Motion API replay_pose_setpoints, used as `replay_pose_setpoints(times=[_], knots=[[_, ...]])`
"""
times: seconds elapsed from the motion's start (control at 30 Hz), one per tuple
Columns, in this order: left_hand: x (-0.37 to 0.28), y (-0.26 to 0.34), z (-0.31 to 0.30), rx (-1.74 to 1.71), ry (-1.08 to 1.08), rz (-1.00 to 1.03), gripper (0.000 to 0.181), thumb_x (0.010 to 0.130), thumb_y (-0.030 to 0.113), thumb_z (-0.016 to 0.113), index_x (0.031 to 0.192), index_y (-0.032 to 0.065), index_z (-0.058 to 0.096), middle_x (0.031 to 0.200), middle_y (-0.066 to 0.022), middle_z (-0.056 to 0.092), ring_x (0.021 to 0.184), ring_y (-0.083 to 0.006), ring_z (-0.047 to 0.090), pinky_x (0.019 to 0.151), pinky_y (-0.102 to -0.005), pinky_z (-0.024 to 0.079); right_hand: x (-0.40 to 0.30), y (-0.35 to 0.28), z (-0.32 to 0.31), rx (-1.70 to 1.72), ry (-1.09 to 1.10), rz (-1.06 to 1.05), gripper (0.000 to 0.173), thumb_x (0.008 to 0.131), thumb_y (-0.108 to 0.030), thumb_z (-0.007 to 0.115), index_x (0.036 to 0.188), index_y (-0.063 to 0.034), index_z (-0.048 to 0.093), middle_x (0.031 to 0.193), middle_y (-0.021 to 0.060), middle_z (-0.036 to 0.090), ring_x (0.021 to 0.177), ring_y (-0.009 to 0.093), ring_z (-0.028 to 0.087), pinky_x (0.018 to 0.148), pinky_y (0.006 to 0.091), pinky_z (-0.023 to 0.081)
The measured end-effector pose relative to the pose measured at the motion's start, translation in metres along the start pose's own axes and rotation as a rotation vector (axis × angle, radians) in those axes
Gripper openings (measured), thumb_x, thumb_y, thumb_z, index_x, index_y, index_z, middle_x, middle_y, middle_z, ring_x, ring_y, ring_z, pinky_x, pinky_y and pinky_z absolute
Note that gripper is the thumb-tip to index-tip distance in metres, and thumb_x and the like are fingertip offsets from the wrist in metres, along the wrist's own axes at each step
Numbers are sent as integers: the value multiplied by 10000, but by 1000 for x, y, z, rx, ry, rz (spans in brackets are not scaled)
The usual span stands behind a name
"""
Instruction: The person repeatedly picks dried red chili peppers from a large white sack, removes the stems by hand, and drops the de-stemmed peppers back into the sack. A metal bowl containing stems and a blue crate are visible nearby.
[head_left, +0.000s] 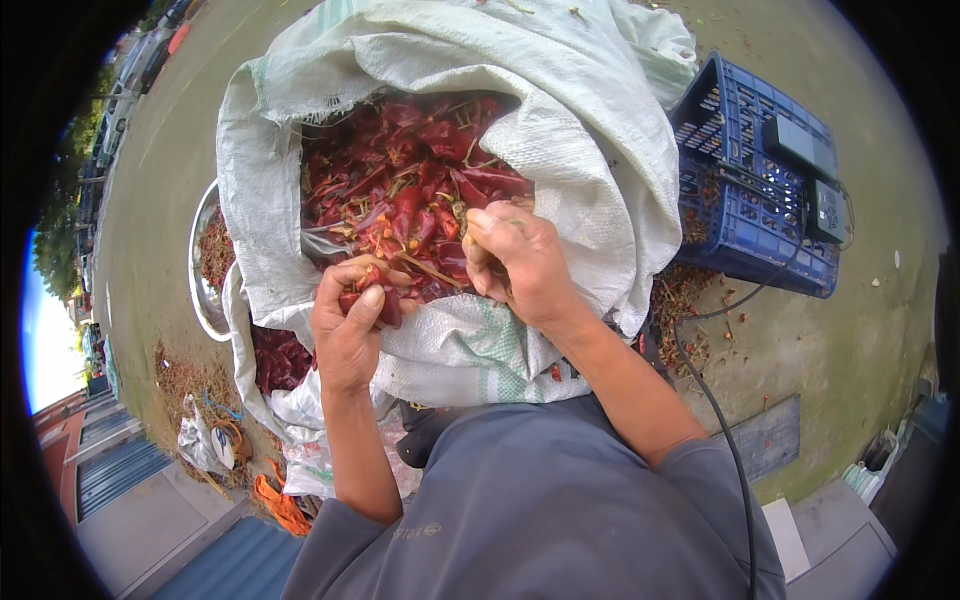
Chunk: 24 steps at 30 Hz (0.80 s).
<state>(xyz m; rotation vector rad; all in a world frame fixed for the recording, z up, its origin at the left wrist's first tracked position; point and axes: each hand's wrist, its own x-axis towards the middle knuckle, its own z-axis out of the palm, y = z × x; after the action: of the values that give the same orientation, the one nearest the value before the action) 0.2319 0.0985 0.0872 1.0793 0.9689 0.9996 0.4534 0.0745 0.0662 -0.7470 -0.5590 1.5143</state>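
A large white woven sack with a rolled-down rim stands before me, filled with dried red chili peppers and some stems. Over the near left part of its opening, my left hand holds red chilies between thumb and fingers. My right hand is to the right of it, above the near right part of the peppers. Its fingers are curled round a bunch of pale brown chili stems. A small gap parts the two hands.
A metal basin of red bits and a second sack's chilies lie to the left. At right a blue plastic crate carries dark boxes with a black cable. Stem scraps litter the ground. An orange cloth lies lower left.
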Motion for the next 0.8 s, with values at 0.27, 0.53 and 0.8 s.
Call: replay_pose_setpoints(times=[0.27,0.53,0.8], knots=[[144,-1,-21,1578,17,364,368,858,75,733,1220,43,676,1061,-179,743,920,-320,718,841,-376,538,-7,37,-13,-95,-129,181,300,1049,-289,544,904,-41,630,711,48,641,507,59,546,424,206,357],[111,16,-37,688,200,134,176,909,66,693,1081,32,696,923,-29,701,816,-138,630,732,-295,504,-3,37,-13,-133,-169,167,280,1029,-186,544,1153,36,659,1073,143,732,636,86,647,488,206,472],[117,8,-39,1256,143,369,325,863,98,754,1185,80,716,918,-86,682,862,-238,659,808,-352,521,-2,45,-14,-115,-160,173,279,1022,-171,562,1166,36,681,903,77,708,553,50,528,462,205,420]])
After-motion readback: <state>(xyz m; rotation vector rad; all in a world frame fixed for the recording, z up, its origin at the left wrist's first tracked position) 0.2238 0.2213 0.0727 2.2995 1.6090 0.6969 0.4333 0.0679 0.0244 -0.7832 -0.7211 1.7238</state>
